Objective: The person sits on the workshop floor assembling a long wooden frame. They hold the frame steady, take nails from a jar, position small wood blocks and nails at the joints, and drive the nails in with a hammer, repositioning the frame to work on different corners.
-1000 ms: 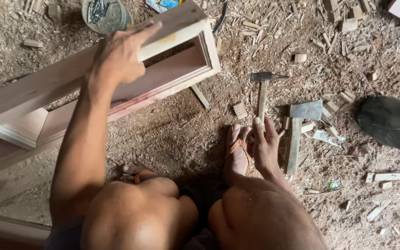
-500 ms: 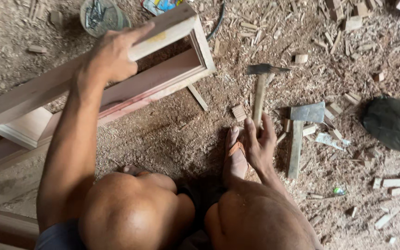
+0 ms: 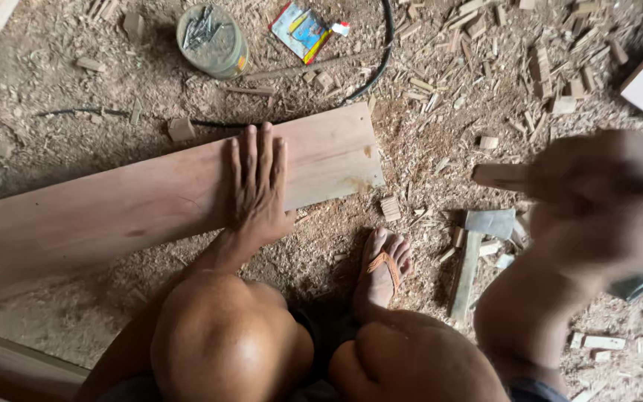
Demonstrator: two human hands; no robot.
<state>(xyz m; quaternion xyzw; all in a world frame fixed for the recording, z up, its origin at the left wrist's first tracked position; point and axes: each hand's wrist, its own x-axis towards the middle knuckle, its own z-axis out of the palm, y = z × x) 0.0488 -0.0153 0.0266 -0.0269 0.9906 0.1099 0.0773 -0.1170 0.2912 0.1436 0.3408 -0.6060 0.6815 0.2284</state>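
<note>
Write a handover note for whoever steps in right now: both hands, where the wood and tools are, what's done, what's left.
Left hand: flat, fingers spread, pressing on the wooden board lying across the sawdust floor.
Right hand: raised and blurred in motion, gripping a wooden handle; the tool's head is not visible.
Nearby: a hatchet lies on the floor beside the foot in a sandal; a can of nails stands beyond the board.
Done: board lies flat and is held.
Left: no nail shows in the board yet.
</note>
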